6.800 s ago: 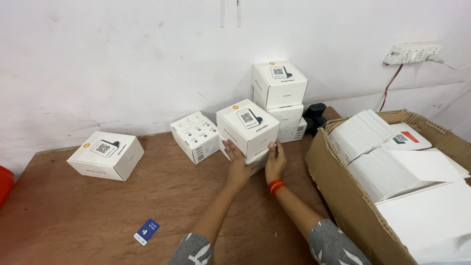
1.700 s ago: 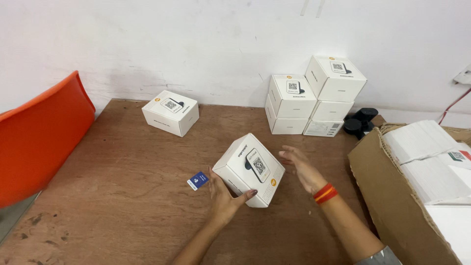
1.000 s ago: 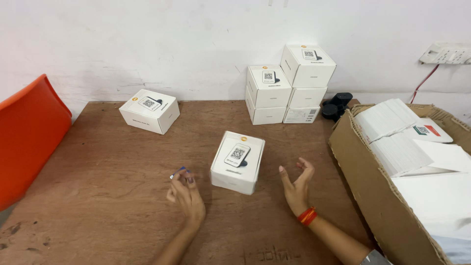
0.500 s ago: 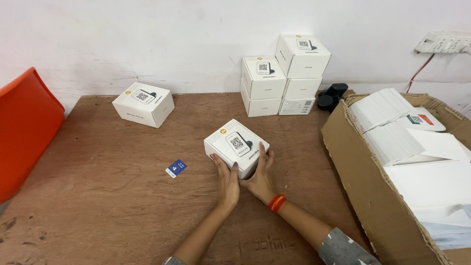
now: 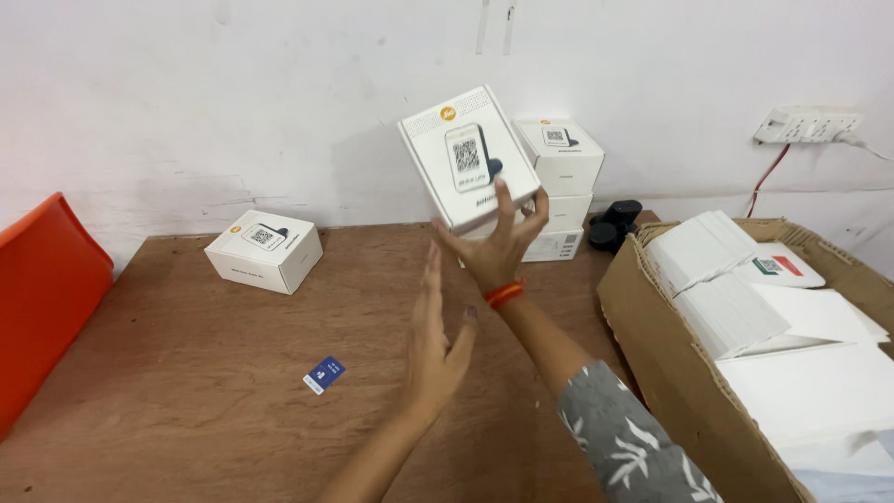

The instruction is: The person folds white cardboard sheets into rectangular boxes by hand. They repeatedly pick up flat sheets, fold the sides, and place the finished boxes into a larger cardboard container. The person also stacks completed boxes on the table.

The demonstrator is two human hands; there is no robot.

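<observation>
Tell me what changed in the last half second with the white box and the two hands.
The right hand lifted the white box off the wooden table toward the stacked boxes. The left hand let go and hangs open below. The blue card and lone box stayed put.

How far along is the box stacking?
Done: white boxes stacked against the wall. In hand: the right hand lifts one white box toward that stack, fingers on its face; the left hand hangs open below. Left: a single box on the table, plus the carton full of flat white boxes.
</observation>
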